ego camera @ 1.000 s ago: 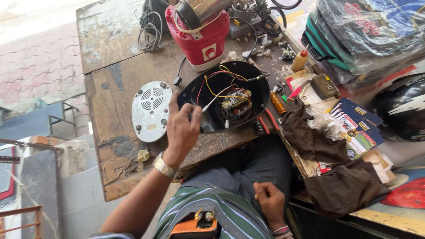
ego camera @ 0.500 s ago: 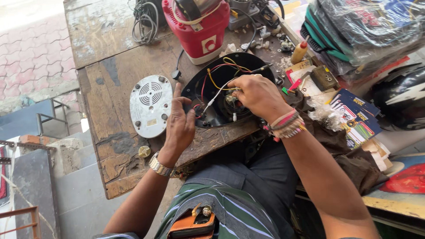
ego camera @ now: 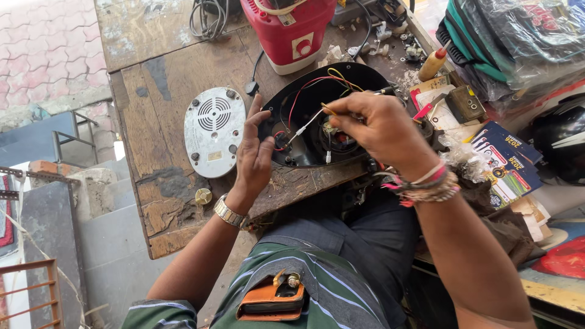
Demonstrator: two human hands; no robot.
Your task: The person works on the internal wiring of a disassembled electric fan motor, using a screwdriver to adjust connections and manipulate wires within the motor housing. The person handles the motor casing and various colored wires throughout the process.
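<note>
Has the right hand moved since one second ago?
Yes. The right hand has come up from the lap onto the black casing on the wooden table, pinching a white wire.

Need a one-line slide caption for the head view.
Left hand steadies an opened black appliance housing on a worn wooden bench while the right hand pinches a white wire inside it.

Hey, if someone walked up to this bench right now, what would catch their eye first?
Mid-bench lies an open black appliance shell with red and yellow wires inside; the right hand pinches a thin tool over it while the left hand steadies its rim. Left of it lies a white vented cover plate, and a red container stands at the bench's far edge.
</note>
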